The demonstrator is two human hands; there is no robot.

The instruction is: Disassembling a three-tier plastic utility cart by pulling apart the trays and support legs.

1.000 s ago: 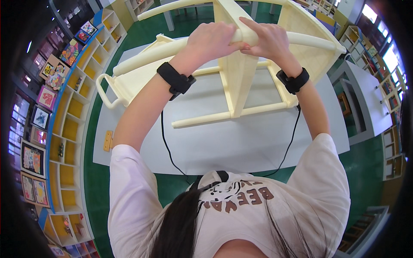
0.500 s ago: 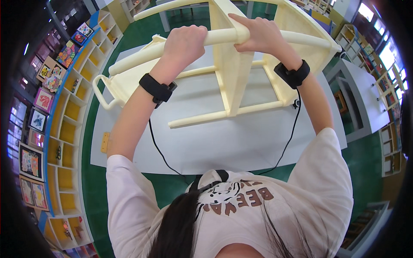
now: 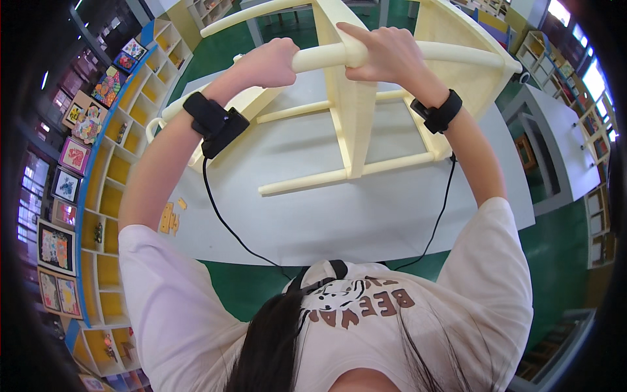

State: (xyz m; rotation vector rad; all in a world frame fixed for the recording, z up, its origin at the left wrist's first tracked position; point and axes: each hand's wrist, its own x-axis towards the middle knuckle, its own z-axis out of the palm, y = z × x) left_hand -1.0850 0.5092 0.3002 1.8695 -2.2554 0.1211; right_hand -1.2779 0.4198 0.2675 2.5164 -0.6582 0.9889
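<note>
A cream plastic rolling cart frame (image 3: 353, 134) with shelf panels lies on its side on the table. Casters (image 3: 524, 77) show at its right end. My left hand (image 3: 271, 62) is wrapped around the upper pole (image 3: 320, 59), left of the middle panel. Where that pole meets the panel, my right hand (image 3: 386, 55) grips the joint, its index finger stretched along the top. Under my left forearm is another cream part (image 3: 251, 103), partly hidden by the arm. A curved cream handle (image 3: 151, 129) pokes out left of that forearm.
A light grey table (image 3: 294, 225) carries the frame. Small yellow-orange pieces (image 3: 170, 219) lie at its left edge. Black cables (image 3: 228, 225) run from both wrist straps toward my body. Shelving (image 3: 108, 215) with framed pictures lines the left; a grey-white table (image 3: 555, 144) stands at right.
My left forearm has swung outward to the left, its wrist turning, and the hand sits slightly farther left. My right hand keeps its hold. The yellow-orange pieces show more fully.
</note>
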